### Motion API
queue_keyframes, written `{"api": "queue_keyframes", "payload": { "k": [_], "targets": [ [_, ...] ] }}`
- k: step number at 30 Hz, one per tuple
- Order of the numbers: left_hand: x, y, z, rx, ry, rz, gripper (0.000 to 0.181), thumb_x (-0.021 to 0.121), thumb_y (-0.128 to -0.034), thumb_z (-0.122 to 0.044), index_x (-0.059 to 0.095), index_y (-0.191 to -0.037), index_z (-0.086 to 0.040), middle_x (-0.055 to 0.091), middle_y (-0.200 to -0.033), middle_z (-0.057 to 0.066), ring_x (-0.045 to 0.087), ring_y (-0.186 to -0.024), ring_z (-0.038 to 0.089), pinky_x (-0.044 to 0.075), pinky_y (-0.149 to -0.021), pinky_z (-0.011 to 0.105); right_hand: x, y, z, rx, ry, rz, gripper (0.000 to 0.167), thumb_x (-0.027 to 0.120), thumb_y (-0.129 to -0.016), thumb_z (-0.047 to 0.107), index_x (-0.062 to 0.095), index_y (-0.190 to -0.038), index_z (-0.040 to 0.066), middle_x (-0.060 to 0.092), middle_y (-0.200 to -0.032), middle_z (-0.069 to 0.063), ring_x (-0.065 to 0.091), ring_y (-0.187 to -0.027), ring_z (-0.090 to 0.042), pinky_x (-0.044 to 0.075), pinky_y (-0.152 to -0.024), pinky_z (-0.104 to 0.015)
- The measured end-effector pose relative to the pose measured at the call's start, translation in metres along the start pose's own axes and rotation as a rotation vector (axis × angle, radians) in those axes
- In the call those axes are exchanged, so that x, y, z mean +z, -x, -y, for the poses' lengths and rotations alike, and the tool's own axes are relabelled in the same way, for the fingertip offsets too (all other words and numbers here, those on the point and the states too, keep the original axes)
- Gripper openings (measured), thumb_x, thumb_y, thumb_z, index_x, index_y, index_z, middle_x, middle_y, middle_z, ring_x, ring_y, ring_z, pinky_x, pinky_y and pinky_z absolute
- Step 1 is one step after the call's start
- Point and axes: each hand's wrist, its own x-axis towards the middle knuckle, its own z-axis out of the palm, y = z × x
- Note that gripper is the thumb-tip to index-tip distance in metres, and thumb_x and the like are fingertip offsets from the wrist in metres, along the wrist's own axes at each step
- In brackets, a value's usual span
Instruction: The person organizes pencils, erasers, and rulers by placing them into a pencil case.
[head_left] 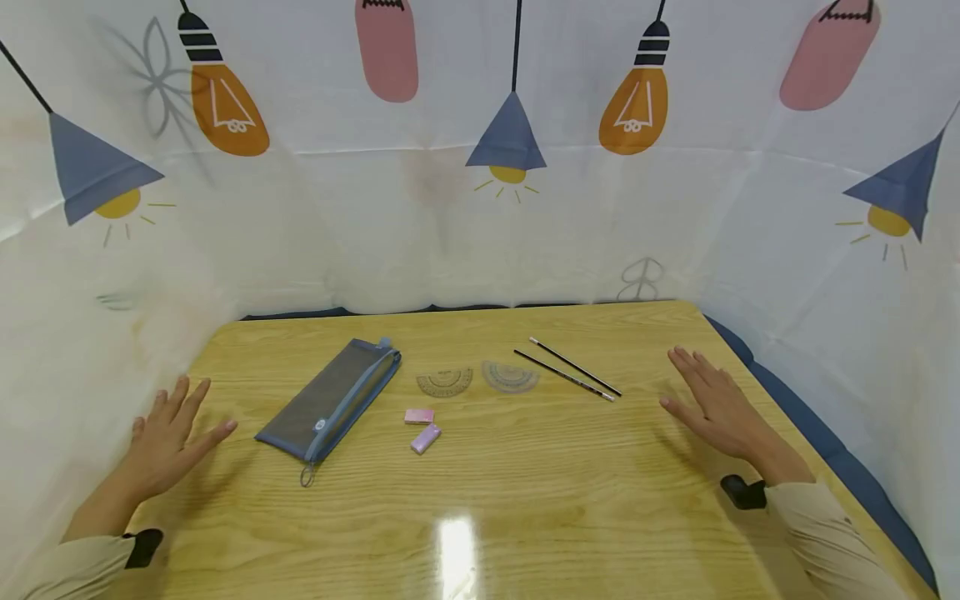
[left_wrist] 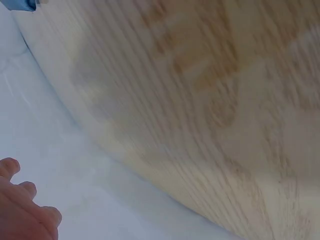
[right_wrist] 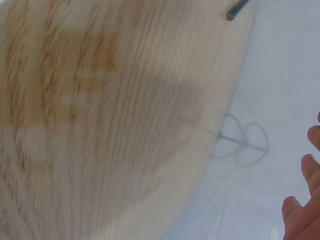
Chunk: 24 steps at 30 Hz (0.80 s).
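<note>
My left hand [head_left: 167, 442] has its fingers spread at the table's left side, apart from the nearby pencil case [head_left: 330, 404], which is grey mesh with a blue zip. On the right, my right hand [head_left: 716, 404] holds nothing, its fingers straight. To its left lie two dark pencils [head_left: 573, 367], side by side at a slant. Two clear protractors [head_left: 444, 382] lie flat between the pencils and the case. Below them are a pink eraser [head_left: 418, 416] and a lilac eraser [head_left: 425, 438], close together. Only fingertips of the left hand [left_wrist: 25, 210] show in the left wrist view.
A wooden table [head_left: 525, 492] with rounded far corners bears everything. White cloth [head_left: 337, 217] printed with lamps and bulbs hangs behind it and on both sides. Dark blue material [head_left: 840, 450] runs along the right edge.
</note>
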Motion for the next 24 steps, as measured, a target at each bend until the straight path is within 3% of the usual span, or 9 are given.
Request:
{"api": "queue_keyframes", "payload": {
  "k": [6,13,18,24],
  "targets": [
    [0.000,-0.003,-0.008,0.054,0.044,-0.060,0.080,0.051,-0.1001,-0.032,0.002,-0.153,0.002,-0.007,-0.153,0.034,-0.012,-0.136,0.054,-0.013,-0.093,0.075,-0.002,-0.001,0.005,-0.035,-0.010,-0.075,0.071,0.061,-0.097,0.026,0.023,-0.154,0.006,0.025,-0.153,-0.024,0.017,-0.140,-0.044,0.011,-0.108,-0.063],
    [0.002,-0.003,-0.020,0.079,0.074,-0.097,0.080,0.053,-0.0991,-0.028,0.003,-0.153,0.003,0.005,-0.151,0.039,0.000,-0.135,0.058,-0.007,-0.097,0.074,-0.005,-0.006,0.016,-0.081,-0.014,-0.184,0.062,0.065,-0.094,0.020,0.039,-0.146,-0.001,0.040,-0.142,-0.028,0.034,-0.128,-0.050,0.027,-0.097,-0.065],
    [0.003,-0.002,-0.029,0.078,0.112,-0.133,0.078,0.054,-0.0994,-0.026,0.007,-0.152,0.006,0.011,-0.150,0.038,0.007,-0.135,0.058,0.004,-0.100,0.073,-0.003,-0.009,0.027,-0.116,-0.024,-0.271,0.056,0.071,-0.089,0.015,0.049,-0.138,-0.001,0.049,-0.136,-0.024,0.043,-0.122,-0.047,0.035,-0.090,-0.064],
    [0.002,-0.003,-0.044,0.025,0.129,-0.149,0.073,0.051,-0.1010,-0.029,0.011,-0.152,0.005,0.015,-0.149,0.038,0.015,-0.131,0.060,0.019,-0.092,0.075,0.002,-0.012,0.035,-0.145,-0.004,-0.379,0.051,0.074,-0.084,0.008,0.055,-0.130,-0.002,0.055,-0.127,-0.022,0.050,-0.114,-0.042,0.039,-0.087,-0.060]
  ]
}}
